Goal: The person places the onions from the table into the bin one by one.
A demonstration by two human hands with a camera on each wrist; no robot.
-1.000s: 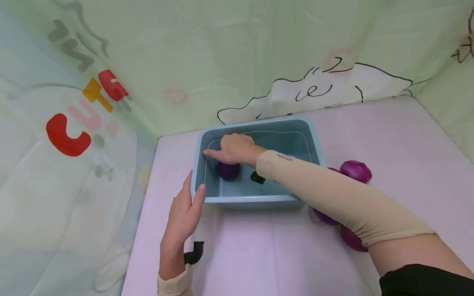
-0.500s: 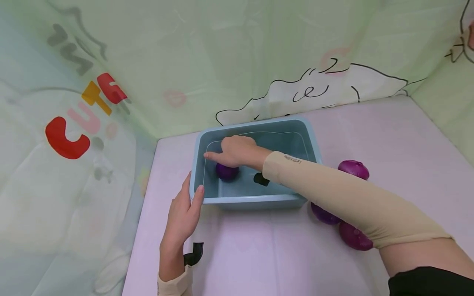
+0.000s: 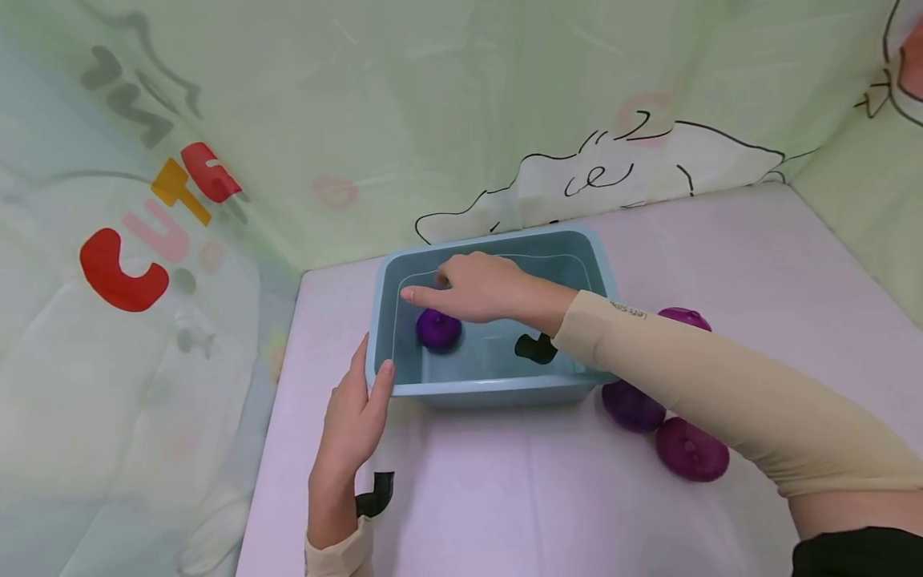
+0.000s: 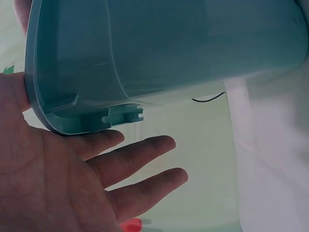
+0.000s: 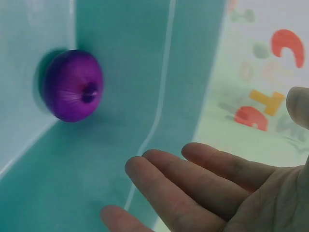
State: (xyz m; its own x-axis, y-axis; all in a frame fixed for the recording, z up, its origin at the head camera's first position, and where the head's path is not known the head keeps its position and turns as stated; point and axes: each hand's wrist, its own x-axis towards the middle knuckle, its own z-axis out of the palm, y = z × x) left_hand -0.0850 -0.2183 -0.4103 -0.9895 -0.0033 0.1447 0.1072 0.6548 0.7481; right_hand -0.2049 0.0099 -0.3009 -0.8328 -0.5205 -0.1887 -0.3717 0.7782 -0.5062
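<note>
A purple onion [image 3: 439, 330] sits inside the blue plastic bin [image 3: 476, 386], near its left end. My right hand [image 3: 479, 287] hovers over the bin just above and beside this onion. In the right wrist view its fingers [image 5: 188, 188] are extended and apart from the onion [image 5: 73, 86], holding nothing. At the bin's near left corner rests my left hand [image 3: 353, 409], thumb on the near side and fingers along the left wall. The left wrist view shows those fingers [image 4: 135, 157] nearly straight and spread, with the bin's rim [image 4: 33, 72] against the hand.
Right of the bin, a dark purple onion [image 3: 634, 406] and a redder onion [image 3: 692, 449] lie on the pale tabletop [image 3: 469, 489]. Another onion [image 3: 683, 316] shows partly behind the right sleeve [image 3: 685, 369]. A printed curtain [image 3: 404, 120] hangs behind the bin.
My right hand has lifted off the onion in the bin and shifted slightly right, its fingers extended. That onion stays on the bin's floor. The left hand keeps its place at the corner.
</note>
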